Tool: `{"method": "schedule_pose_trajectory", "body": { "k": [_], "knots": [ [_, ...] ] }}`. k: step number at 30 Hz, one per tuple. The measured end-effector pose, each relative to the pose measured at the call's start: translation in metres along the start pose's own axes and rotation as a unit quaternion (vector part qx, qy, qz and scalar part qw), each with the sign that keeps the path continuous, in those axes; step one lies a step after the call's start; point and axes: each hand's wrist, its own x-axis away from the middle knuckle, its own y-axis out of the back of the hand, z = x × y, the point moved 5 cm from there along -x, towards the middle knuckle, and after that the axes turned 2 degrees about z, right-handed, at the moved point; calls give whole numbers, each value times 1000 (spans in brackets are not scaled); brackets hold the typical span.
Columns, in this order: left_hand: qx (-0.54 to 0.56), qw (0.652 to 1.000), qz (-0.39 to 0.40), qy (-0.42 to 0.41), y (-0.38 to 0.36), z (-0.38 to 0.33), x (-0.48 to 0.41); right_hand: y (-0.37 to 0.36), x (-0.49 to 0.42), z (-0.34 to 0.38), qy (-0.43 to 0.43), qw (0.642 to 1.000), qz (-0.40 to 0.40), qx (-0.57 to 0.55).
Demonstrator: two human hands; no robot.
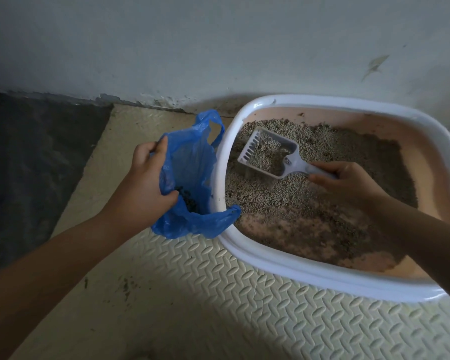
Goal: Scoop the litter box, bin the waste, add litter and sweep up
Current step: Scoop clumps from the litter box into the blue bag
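Grey scoop (268, 154) w/ litter — handle in right-hand fingers (330, 170).

Right hand (348, 183) grips scoop (268, 155); left hand (146, 175) holds bag (190, 162).

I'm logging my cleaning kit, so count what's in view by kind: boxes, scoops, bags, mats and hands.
litter box: 1
scoop: 1
blue bag: 1
floor mat: 1
hands: 2, the left hand gripping the blue bag and the right hand gripping the scoop
Total: 6
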Motion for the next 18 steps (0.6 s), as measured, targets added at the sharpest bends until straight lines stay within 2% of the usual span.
{"method": "schedule_pose_trajectory", "body": {
  "k": [7,18],
  "knots": [
    [-7,1000,1,-4,-2,-5,1,14,18,23,43,998,-17,31],
    [-11,1000,9,-4,-3,-9,3,41,42,42,64,996,-38,41]
  ]
}}
